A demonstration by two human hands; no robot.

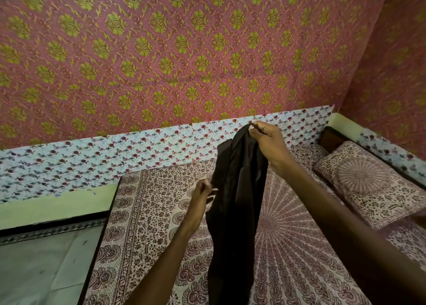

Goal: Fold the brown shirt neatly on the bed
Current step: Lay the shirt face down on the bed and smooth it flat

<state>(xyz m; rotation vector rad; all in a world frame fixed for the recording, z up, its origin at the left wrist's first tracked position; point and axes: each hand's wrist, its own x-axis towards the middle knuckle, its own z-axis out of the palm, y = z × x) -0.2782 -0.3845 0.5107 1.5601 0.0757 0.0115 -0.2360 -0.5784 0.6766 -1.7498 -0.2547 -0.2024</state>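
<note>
Brown shirt (237, 189) was off the bed (147, 212) entirely, hanging bunched in one long drape at frame centre, with its lower end running out of view at 6 o'clock. No fold was in it, and it wasn't spread flat.

Right hand (267, 141) was at the shirt's 12 o'clock, fingers (253, 131) clenched on the top edge and carrying the weight. Left hand (202, 193) was at its 9 o'clock, mid-height, fingers curled at the side edge. They were probably pinching it, but cloth hid the tips.

Pillow (373, 189) lay at 3 o'clock, well apart.

Judgement: barely started. Still to do: find the shoulders, lay it flat on the bed, fold the sleeves in, fold the body, square it up.
</note>
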